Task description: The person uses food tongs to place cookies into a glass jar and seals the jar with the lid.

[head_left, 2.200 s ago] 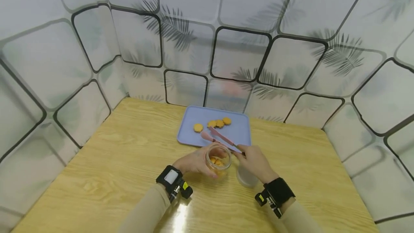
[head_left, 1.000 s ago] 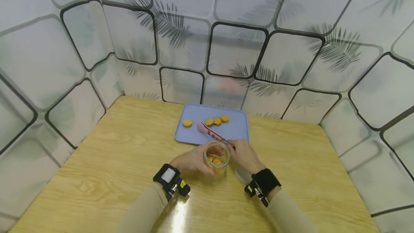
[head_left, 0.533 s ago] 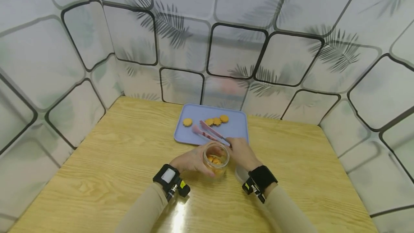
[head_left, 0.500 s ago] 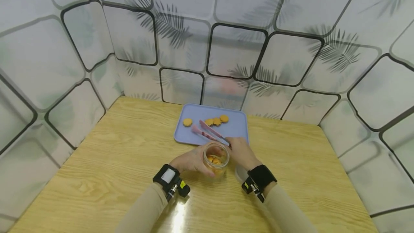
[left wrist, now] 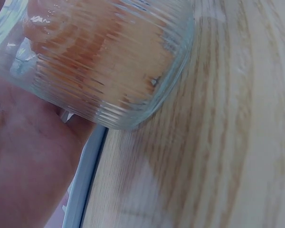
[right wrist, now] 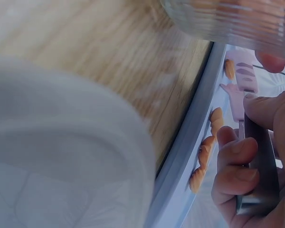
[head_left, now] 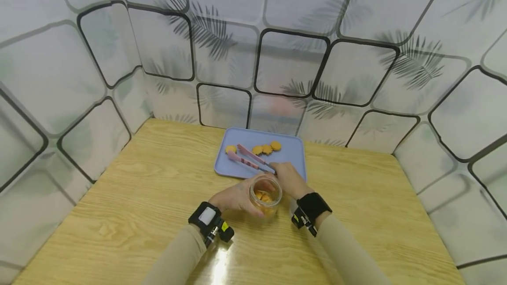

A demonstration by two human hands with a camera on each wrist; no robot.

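My left hand [head_left: 236,198] grips a clear glass jar [head_left: 270,206] with several orange-brown biscuits inside. The jar's ribbed wall [left wrist: 133,90] fills the top of the left wrist view. In my right hand [head_left: 291,179] is a pair of tongs [head_left: 244,162] with pink tips and a metal handle [right wrist: 261,166], thumb and fingers curled round it. The tong arms are spread over the blue tray [head_left: 287,162], their tips right at a lone round biscuit [head_left: 230,149] on the left side. Several more biscuits [head_left: 267,149] lie in a row to the right of the tips.
A whitish translucent round lid [right wrist: 71,109] lies on the wooden table [head_left: 138,197] beneath my right wrist, mostly hidden in the head view. A patterned curtain [head_left: 222,60] stands behind the tray and at both sides.
The right hand has moved forward and left, carrying the tong tips to the lone biscuit. The tongs closed partly a second ago and have spread again. The left hand keeps the jar in place.
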